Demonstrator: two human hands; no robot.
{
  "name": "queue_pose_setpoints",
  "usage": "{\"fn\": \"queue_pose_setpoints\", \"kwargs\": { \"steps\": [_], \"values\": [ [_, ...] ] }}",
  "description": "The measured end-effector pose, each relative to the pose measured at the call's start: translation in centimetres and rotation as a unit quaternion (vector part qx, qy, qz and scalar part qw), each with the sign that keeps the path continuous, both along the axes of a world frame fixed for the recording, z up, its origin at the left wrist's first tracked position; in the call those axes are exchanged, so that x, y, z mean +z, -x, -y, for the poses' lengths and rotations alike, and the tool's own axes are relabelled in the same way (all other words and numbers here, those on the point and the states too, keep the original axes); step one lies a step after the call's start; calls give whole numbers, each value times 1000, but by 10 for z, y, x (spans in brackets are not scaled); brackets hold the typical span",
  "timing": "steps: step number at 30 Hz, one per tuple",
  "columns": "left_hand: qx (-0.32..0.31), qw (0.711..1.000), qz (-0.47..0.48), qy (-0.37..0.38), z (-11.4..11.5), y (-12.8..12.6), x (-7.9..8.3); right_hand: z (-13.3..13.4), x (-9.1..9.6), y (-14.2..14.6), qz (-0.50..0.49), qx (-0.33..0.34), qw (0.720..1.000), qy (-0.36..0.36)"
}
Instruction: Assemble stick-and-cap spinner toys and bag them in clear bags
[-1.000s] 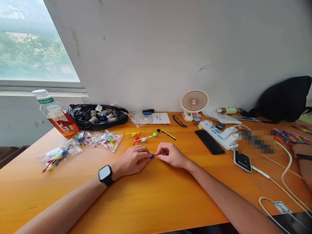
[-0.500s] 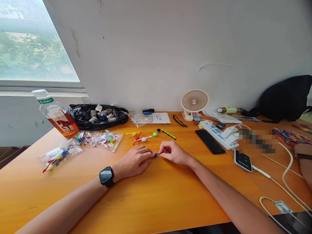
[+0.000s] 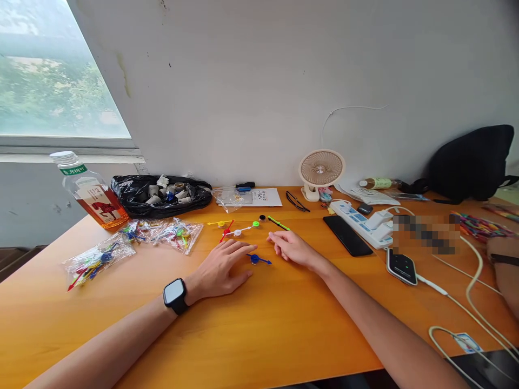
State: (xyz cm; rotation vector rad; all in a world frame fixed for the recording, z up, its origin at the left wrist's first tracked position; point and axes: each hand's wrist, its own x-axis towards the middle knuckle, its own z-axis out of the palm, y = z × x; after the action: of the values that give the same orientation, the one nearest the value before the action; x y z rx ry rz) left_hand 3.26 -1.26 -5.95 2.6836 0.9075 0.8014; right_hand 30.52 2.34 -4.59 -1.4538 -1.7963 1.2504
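Observation:
A blue arrow spinner with a round hub lies on the table between my hands, its tip pointing right. My left hand rests palm down just left of it, fingers spread and holding nothing; its fingertips are beside the spinner's left end. My right hand is up and to the right of the spinner, apart from it, with the index finger extended and the others loosely bent; nothing shows in it. Beyond the hands lie a red arrow spinner, a white one, a yellow one and a green-and-black arrow strip.
Clear bags of spinner parts lie at left, near a tea bottle and a black bag of cardboard tubes. A fan, a phone and a power strip stand right. Another person's arm shows at far right.
Both hands have let go of the blue arrow spinner, which now lies uncovered on the table. My right hand has moved right, and my left has drawn slightly left with its fingers apart.

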Motion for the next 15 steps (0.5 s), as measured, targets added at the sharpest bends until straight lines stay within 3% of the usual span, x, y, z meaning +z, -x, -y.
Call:
{"fn": "queue_pose_setpoints", "kwargs": {
  "steps": [5,10,15],
  "values": [
    [44,997,51,-22,0,2,3,16,11,6,50,-11,999,12],
    [69,993,83,-38,0,5,9,24,25,6,-32,81,993,74],
    [40,997,63,-9,-1,5,8,9,21,-4,-64,-14,998,7]
  ]
}}
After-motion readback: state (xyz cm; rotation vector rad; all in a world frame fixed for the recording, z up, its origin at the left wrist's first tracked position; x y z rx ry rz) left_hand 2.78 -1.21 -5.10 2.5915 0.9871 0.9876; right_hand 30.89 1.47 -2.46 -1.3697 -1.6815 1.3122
